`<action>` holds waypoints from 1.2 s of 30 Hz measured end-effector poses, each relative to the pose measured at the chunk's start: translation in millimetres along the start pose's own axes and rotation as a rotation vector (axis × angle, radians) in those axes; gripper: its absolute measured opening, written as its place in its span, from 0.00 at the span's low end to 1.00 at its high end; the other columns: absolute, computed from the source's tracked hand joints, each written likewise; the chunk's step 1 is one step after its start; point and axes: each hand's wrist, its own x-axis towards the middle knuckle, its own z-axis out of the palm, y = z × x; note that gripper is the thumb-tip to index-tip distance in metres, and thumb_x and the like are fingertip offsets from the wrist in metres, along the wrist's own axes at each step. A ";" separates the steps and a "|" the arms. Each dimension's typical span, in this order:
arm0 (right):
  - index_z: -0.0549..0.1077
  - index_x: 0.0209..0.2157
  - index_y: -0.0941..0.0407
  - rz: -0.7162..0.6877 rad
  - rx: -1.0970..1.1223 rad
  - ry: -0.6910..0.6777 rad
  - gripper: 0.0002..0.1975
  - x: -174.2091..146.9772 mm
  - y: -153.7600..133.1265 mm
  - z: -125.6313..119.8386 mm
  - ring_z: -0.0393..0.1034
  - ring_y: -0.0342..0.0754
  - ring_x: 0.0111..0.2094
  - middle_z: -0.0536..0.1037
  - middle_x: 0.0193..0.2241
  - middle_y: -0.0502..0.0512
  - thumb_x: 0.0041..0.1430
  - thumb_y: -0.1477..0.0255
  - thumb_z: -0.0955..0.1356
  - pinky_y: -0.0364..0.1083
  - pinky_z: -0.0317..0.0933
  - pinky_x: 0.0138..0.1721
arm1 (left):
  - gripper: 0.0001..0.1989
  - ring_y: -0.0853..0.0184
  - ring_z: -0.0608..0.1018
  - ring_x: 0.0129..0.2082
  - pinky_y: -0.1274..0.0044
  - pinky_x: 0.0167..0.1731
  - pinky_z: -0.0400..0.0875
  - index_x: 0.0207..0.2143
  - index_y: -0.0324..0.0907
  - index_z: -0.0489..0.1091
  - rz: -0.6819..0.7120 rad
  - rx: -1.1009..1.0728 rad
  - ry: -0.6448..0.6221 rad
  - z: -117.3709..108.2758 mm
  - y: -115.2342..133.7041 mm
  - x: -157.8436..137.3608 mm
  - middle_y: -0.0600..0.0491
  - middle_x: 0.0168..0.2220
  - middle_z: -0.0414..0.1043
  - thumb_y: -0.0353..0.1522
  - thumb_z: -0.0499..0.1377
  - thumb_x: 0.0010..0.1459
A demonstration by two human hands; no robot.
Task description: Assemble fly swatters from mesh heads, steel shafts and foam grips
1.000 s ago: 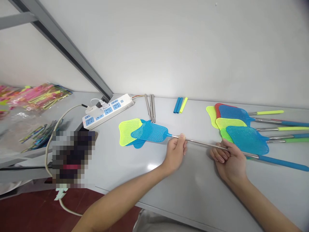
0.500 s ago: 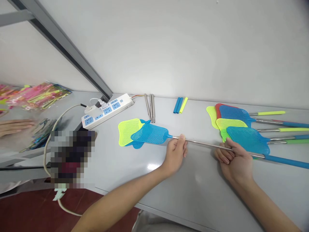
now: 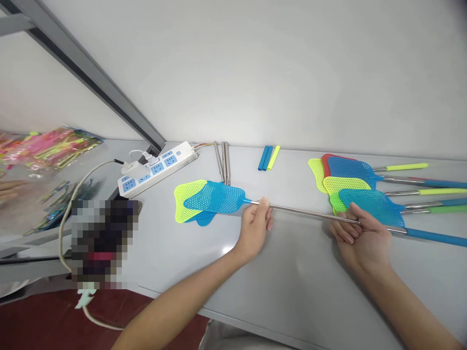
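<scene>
A blue fly swatter (image 3: 219, 197) with a long metal rod and a blue grip is held between my two hands. My left hand (image 3: 255, 226) pinches the rod just behind the swatter's head. Farther right along the same rod, my right hand (image 3: 363, 238) has its fingers closed round it, palm partly up. Under the held head lie a yellow swatter head (image 3: 186, 201) and a second blue head (image 3: 206, 217). Beside my right hand rests a pile of finished-looking swatters, among them a blue swatter (image 3: 375, 206) and a yellow swatter (image 3: 345, 183).
Behind stand metal rods (image 3: 224, 163) and blue and yellow grip tubes (image 3: 269, 158) near the wall. A white power strip (image 3: 158, 170) with plugs sits left. Bagged colourful items (image 3: 51, 148) and another person's hand (image 3: 10, 189) are at far left. A pixelated object (image 3: 104, 238) lies at the table edge.
My hands have moved slightly apart along the rod, the left one leftward and the right one rightward. The held swatter's head has shifted left over the loose heads.
</scene>
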 end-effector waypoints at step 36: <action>0.49 0.12 0.54 -0.109 0.036 0.015 0.18 22.9 -33.0 -20.5 0.44 0.38 0.08 0.50 0.07 0.45 0.47 0.76 0.63 0.42 0.44 0.10 | 0.22 0.76 0.57 0.14 0.79 0.18 0.52 0.14 0.41 0.50 0.062 -0.051 0.102 -7.9 9.9 2.6 0.60 0.13 0.48 0.43 0.48 0.56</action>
